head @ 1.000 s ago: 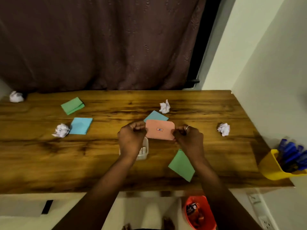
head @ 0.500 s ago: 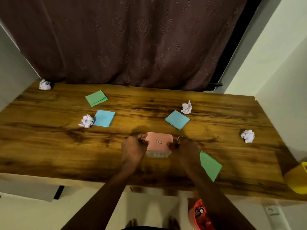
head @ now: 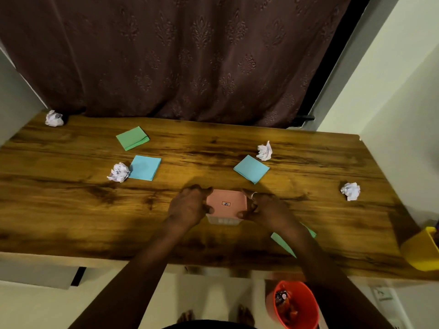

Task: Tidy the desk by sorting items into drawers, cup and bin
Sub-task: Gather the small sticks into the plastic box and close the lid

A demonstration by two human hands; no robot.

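Note:
A small clear box with a pink lid [head: 226, 203] sits on the wooden desk [head: 71, 210] near its front edge. My left hand [head: 190, 205] grips the lid's left side and my right hand [head: 263, 207] grips its right side. Crumpled paper balls lie at the back left [head: 54, 118], mid left [head: 118, 172], centre back [head: 264, 151] and right [head: 350, 191]. Two blue note pads [head: 145, 167] [head: 251, 168] and a green pad [head: 132, 138] lie on the desk. Another green pad [head: 282, 243] is partly hidden under my right forearm.
A yellow cup [head: 422, 250] stands at the desk's right front corner, cut off by the frame edge. An orange bin [head: 297, 305] with some waste inside sits on the floor below the desk. A brown curtain hangs behind; walls close in on both sides.
Both hands lowered the pink lid onto the clear box and now hold it there. The camera view has shifted left, so the yellow cup sits at the frame edge.

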